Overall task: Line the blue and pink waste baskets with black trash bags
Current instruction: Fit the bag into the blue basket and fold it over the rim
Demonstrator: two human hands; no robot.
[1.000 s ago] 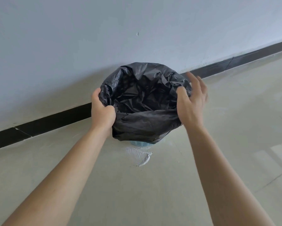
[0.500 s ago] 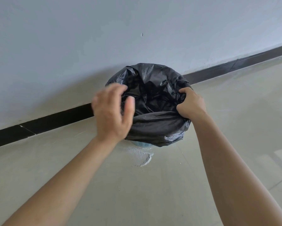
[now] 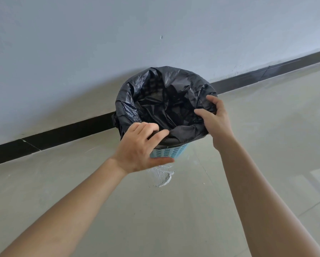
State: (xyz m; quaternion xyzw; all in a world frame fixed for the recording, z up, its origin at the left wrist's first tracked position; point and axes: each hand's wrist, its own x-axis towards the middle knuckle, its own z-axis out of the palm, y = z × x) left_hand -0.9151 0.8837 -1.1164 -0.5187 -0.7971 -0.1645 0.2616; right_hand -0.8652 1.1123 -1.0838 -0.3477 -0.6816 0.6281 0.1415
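A blue perforated waste basket (image 3: 171, 152) stands on the floor against the wall. A black trash bag (image 3: 161, 101) fills it and is folded down over most of its rim, leaving only a strip of blue showing at the near side. My left hand (image 3: 140, 147) pinches the bag's folded edge at the near rim, thumb below against the basket. My right hand (image 3: 214, 117) grips the bag's edge at the right rim, thumb inside. No pink basket is in view.
A pale wall (image 3: 100, 52) with a black baseboard (image 3: 72, 130) runs behind the basket. A smear of white plaster (image 3: 163, 177) marks the grey floor (image 3: 174, 219) just in front of the basket.
My left hand dropped from above the rim and took hold of the bag's near edge. The bag's skirt now sits higher, showing more blue basket. My right hand keeps its grip at the right rim.
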